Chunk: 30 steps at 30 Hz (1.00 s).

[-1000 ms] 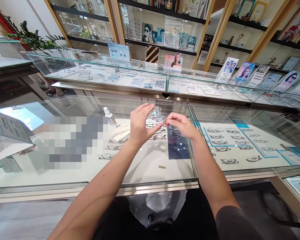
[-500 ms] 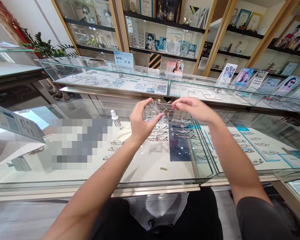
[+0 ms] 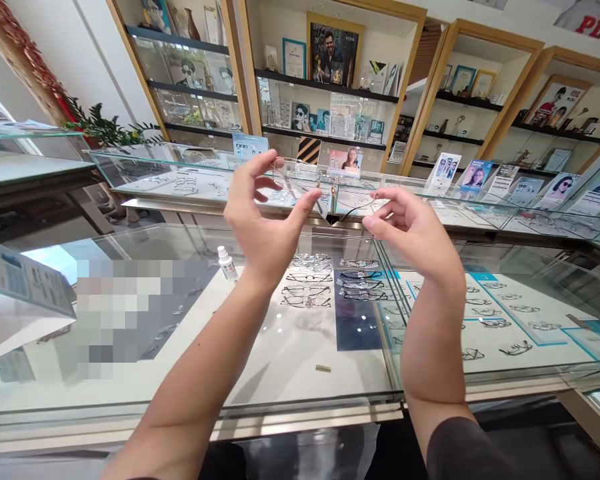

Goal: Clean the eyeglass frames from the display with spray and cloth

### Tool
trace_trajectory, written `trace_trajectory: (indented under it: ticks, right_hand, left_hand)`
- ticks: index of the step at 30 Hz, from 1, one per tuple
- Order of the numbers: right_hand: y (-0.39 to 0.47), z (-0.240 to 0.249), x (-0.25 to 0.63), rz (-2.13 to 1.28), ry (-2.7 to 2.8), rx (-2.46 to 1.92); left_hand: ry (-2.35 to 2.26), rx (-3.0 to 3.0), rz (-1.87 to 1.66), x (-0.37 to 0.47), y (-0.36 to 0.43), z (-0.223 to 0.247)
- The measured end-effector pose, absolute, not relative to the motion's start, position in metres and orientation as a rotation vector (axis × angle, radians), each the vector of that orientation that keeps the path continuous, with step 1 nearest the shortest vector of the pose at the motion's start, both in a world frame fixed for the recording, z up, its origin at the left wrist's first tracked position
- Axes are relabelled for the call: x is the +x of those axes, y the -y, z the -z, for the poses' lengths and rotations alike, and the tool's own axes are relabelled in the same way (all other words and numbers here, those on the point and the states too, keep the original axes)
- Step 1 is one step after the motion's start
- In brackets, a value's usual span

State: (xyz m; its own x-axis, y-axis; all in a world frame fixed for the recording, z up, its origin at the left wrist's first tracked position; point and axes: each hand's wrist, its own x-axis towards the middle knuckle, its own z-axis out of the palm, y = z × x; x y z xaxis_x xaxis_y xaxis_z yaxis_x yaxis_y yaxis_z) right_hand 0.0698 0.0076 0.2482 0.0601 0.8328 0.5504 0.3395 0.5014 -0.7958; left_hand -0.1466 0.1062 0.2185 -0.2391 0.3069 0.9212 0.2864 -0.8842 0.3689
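Both my hands hold a thin-rimmed pair of eyeglasses [image 3: 333, 193] up in front of me, above the glass display counter. My left hand [image 3: 263, 223] grips the left side, its thumb by the lower inner rim and its index finger at the upper outer edge. At the other side, the fingertips of my right hand [image 3: 407, 230] pinch the frame near its outer edge. A dark temple arm hangs between the hands. The clear lenses are hard to make out against the background.
Below lie rows of eyeglasses [image 3: 307, 291] in the display counter [image 3: 300, 363]. A white spray bottle [image 3: 227, 265] stands left of my forearm. A small gold-coloured bar [image 3: 323, 368] is near the front. Another glass showcase [image 3: 220, 197] and shelves [image 3: 325, 77] stand behind.
My hands have risen with the eyeglasses, and my left hand has spread wider around them. The view has tilted upward. The pale cloth beside the bottle is now hidden behind my left arm.
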Motion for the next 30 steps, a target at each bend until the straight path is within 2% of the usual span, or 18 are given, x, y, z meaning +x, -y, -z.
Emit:
trace_trajectory:
  ticks: [12,30]
  right_hand:
    - [-0.021,-0.244,0.066,-0.339,1.598,-1.207]
    - [-0.030,-0.244,0.075,-0.271,1.633,-1.337]
  left_hand:
    - [-0.507,1.953,-2.268,-0.139,-0.121,-0.206]
    - [-0.601,2.158,-2.126,-0.162,-0.138,-0.205]
